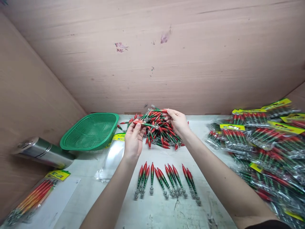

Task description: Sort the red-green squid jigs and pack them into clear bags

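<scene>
My left hand [135,136] is closed on a red and green squid jig [145,123], its spiky hook end pointing right. Over the back of the pile, my right hand [175,121] pinches the red tip of another squid jig [158,110], whose hooks point left. Below both hands lies a heap of squid jigs [164,135], tangled in many directions. Closer to me, a row of loose squid jigs [166,178] lies in small groups, red tips away from me and hooks towards me.
A green basket [89,145] tilts at the back left, beside a lying metal flask [45,152]. Clear bags [113,156] lie near it. Packed jigs [264,136] are piled at right. A bag of orange jigs [33,198] lies front left. Cardboard walls [152,63] enclose the table.
</scene>
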